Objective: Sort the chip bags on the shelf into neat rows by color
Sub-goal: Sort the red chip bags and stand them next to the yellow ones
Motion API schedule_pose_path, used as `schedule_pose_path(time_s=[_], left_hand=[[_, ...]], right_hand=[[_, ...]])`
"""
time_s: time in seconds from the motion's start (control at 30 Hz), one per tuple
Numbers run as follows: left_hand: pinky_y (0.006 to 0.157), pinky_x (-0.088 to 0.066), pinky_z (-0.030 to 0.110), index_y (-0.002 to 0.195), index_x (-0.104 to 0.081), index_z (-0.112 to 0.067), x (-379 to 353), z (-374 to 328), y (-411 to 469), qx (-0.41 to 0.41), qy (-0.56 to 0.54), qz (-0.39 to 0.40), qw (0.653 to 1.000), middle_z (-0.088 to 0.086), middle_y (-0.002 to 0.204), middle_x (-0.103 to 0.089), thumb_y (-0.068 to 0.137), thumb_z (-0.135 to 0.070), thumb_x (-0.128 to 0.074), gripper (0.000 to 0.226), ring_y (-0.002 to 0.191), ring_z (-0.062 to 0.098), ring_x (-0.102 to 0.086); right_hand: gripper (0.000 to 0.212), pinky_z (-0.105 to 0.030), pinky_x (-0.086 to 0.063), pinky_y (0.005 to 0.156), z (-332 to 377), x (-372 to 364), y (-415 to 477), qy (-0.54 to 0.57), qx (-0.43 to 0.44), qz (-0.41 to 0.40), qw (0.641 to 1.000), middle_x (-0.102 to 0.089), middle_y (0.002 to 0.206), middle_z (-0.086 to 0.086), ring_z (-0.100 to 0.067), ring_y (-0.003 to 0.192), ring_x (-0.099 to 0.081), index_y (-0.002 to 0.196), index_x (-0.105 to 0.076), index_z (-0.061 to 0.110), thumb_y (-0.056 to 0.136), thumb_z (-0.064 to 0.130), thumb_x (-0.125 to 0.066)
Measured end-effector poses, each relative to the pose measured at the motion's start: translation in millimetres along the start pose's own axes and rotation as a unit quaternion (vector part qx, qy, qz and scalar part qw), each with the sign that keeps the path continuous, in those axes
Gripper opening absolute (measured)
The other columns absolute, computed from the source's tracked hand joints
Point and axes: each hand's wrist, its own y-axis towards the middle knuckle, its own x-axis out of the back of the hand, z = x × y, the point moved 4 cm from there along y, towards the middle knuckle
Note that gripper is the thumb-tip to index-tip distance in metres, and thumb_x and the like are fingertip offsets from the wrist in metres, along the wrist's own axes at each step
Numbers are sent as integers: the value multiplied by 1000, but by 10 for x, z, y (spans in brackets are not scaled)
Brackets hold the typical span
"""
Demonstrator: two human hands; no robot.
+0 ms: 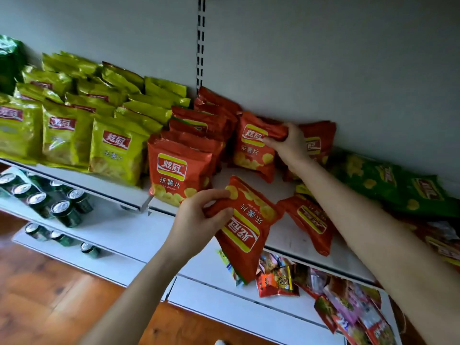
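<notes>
My L hand (196, 220) pinches a red chip bag (246, 227) upside down at 6 o'clock, over the shelf (282, 237) front edge. R hand (290, 143) at 2 o'clock grips the top of a standing red bag (252, 150) near the back wall — red row (179, 170) at its 9. Yellow bags (112, 150) sit further toward 9 — green bags (398, 185) lie at 3.

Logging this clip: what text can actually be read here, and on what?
"炫冠": front red bag, rear red bag, upside-down red bag, yellow bags.
"乐薯片": the same three red bags.
Green bags, lower-shelf snack packets, cans: too blurred or small to read.
</notes>
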Motion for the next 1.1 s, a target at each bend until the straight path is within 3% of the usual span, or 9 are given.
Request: schedule_pose_path(time_s=[0.2, 0.47, 0.53, 0.6, 0.67, 0.73, 0.83, 1.0, 1.1], left_hand=[[63, -51, 9, 100, -62, -21, 32, 54, -27, 9, 10, 6, 1000, -15, 97, -58, 84, -10, -67, 20, 84, -1, -60], [68, -53, 10, 99, -63, -22, 145, -7, -2, -43, -4, -19, 999, -17, 95, -59, 83, -7, -68, 23, 82, -14, -60], [68, -52, 10, 99, -64, -20, 181, -28, 20, -64, -16, -33, 997, -16, 95, -60, 82, -4, -69, 24, 82, -14, -60], [67, -52, 10, 94, -64, -24, 207, -67, 27, -83, -42, -40, 995, -14, 95, -62, 81, 0, -68, 28, 83, -12, -61], [68, -53, 14, 94, -63, -28, 211, -99, 29, -97, -71, -25, 992, -12, 96, -64, 81, 0, -68, 31, 86, -5, -64], [69, -54, 16, 95, -63, -28, 196, -131, 34, -114, -88, -7, 989, -12, 96, -65, 81, 1, -68, 33, 88, -1, -65], [69, -54, 17, 100, -61, -28, 142, -154, 26, -125, -98, 22, 987, -10, 100, -64, 79, -3, -69, 33, 91, 1, -65], [82, -55, 34, 121, -51, -23, 56, 9, -16, -43, -178, 14, 983, 3, 115, -62, 65, -41, -83, 67, 104, 13, -64], [73, -57, 25, 106, -49, -31, -34, 37, -61, -25, -150, 42, 988, -8, 106, -60, 70, -28, -82, 49, 91, -1, -64]], right_hand=[[58, -32, -44, 82, -67, -101, 3, -182, -3, -11, 983, -58, 119, -11, -28, 109, -56, 115, -43, 5, 75, 33, -75], [57, -21, -39, 74, 35, 327, -198, -124, 10, -43, 991, -57, 105, -4, -14, 92, -55, 117, -46, 6, 75, 31, -75], [43, -16, -42, 71, 153, 427, -376, -77, 47, -52, 995, -58, 98, 0, -11, 86, -57, 113, -51, 7, 79, 26, -71], [17, -22, -50, 71, 271, 483, -602, 2, 69, -44, 997, -62, 90, 2, -12, 81, -63, 95, -56, 16, 83, 22, -67], [9, -27, -53, 69, 381, 501, -833, 60, 60, -19, 996, -63, 83, 6, -11, 76, -66, 82, -56, 26, 85, 22, -64], [8, -18, -51, 70, 472, 486, -1031, 58, 28, 52, 997, -63, 86, 9, -5, 81, -63, 85, -58, 30, 82, 29, -65], [28, -16, -50, 76, 499, 430, -1284, 75, -46, 174, 981, -62, 97, 9, -5, 92, -60, 97, -59, 28, 72, 38, -68], [19, -35, -52, 87, 348, 596, -1471, 142, -75, -27, 987, -65, 99, -3, -19, 95, -62, 92, -59, 22, 78, 21, -72], [27, -31, -53, 84, 236, 603, -1633, 181, -118, -58, 975, -64, 108, -9, -18, 95, -63, 101, -55, 17, 79, 21, -70]])
